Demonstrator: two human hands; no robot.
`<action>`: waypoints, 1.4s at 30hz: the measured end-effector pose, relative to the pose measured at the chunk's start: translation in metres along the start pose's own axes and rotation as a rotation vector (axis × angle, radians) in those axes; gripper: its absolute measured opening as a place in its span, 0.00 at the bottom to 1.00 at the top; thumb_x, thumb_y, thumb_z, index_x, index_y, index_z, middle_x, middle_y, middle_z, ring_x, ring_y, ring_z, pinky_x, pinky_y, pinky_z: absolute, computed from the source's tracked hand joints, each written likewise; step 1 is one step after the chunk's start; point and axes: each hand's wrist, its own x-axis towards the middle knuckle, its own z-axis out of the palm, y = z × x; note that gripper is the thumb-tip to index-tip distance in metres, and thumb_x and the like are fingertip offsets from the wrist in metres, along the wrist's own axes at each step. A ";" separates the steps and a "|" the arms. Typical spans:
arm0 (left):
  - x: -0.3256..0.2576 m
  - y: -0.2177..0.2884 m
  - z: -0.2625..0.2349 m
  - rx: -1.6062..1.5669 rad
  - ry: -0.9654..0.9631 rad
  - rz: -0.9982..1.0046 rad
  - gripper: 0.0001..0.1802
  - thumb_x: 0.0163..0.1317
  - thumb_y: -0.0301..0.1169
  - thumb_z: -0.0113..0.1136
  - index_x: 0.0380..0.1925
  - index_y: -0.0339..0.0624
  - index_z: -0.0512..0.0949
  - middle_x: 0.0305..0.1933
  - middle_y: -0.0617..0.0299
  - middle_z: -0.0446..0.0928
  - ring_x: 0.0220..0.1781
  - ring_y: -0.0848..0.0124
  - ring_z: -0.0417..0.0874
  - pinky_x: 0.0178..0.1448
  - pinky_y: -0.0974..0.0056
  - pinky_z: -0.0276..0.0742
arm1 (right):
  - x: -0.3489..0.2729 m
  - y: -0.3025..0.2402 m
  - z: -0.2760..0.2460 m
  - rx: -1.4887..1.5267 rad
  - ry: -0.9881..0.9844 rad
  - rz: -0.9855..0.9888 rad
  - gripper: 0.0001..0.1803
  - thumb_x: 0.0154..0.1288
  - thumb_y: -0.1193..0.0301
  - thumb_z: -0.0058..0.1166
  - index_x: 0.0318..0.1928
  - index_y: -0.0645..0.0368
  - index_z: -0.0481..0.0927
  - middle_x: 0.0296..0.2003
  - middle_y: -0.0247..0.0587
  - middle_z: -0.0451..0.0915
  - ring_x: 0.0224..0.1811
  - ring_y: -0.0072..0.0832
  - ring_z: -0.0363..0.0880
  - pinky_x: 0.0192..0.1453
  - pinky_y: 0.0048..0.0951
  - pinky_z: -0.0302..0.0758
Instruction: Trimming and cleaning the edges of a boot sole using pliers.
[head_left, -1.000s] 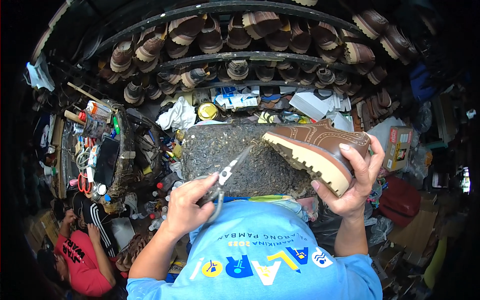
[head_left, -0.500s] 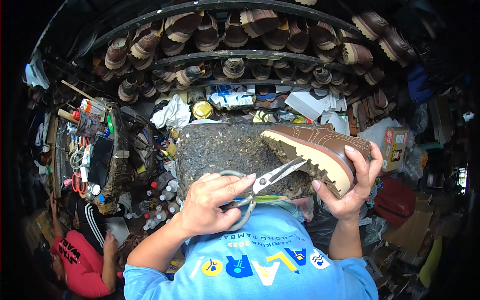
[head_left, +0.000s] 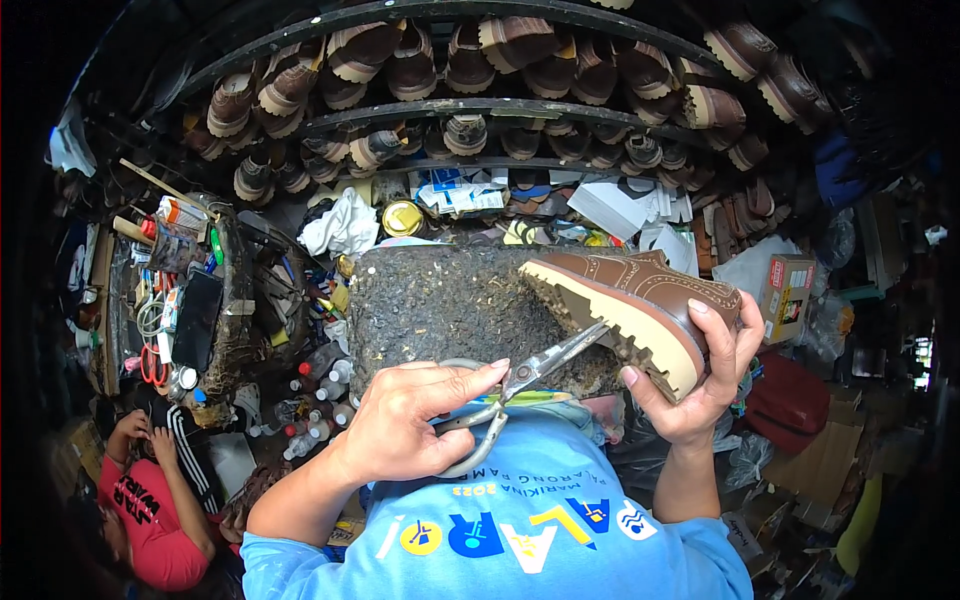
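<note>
**Scissors close in on the boot's sole**

Since a moment ago the scissors' (head_left: 520, 385) blades have swung rightward to the sole edge. Left hand (head_left: 410, 425) is clenched through the metal loops, blades parted. Over the scarred bench (head_left: 440, 300), the brown boot (head_left: 640, 300) lies sole-up, gripped at its heel end by the right hand (head_left: 700, 385). Stiff leather and a firm, ridged sole likely make it fairly heavy; holding across the sole looks steadiest.

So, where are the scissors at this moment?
In the head view, the scissors are in the left hand, low centre, blade tips at the sole of the brown shoe.
</note>
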 end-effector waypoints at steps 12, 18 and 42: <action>0.005 0.018 -0.014 0.009 -0.073 -0.096 0.36 0.45 0.21 0.65 0.61 0.38 0.84 0.48 0.47 0.90 0.46 0.54 0.93 0.53 0.57 0.87 | -0.005 0.000 0.000 0.016 0.013 -0.020 0.46 0.43 0.59 0.81 0.66 0.51 0.78 0.71 0.60 0.55 0.64 0.51 0.74 0.67 0.48 0.76; 0.005 0.021 -0.016 0.091 -0.055 -0.044 0.36 0.44 0.21 0.65 0.61 0.39 0.85 0.48 0.48 0.90 0.46 0.55 0.93 0.51 0.58 0.87 | -0.005 -0.002 0.001 0.010 0.008 -0.021 0.45 0.43 0.60 0.82 0.66 0.49 0.78 0.70 0.59 0.53 0.61 0.53 0.76 0.63 0.48 0.80; -0.003 0.018 -0.017 0.218 0.067 0.013 0.38 0.47 0.21 0.67 0.65 0.42 0.81 0.42 0.54 0.89 0.36 0.58 0.90 0.44 0.58 0.88 | -0.007 -0.004 0.005 0.010 0.036 -0.019 0.44 0.43 0.60 0.81 0.65 0.48 0.79 0.70 0.59 0.53 0.62 0.53 0.75 0.62 0.48 0.80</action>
